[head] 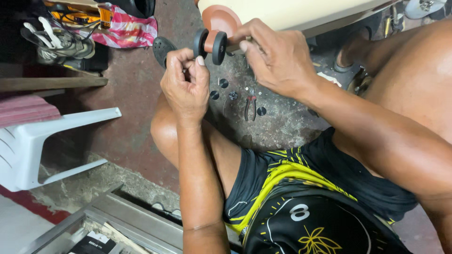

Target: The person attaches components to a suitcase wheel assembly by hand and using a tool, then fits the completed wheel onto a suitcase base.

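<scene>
- Right hand (278, 59) reaches in from the right edge, fingers curled over the cream furniture leg (282, 11), grasping it next to the twin black caster wheel (210, 44).
- Left hand (186, 84) raised below the wheel, fingertips pinched on something small; can't tell what.
- Caster: round, smooth black discs on a reddish-brown foot.
- Rough stained concrete floor (136, 94): red-handled pliers (250, 106), black discs.
- White plastic chair (42, 141) at left edge.

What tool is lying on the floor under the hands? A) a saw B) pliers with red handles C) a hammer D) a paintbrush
B: pliers with red handles lie on the concrete floor, among small black parts, below the left hand and right hand.
</scene>
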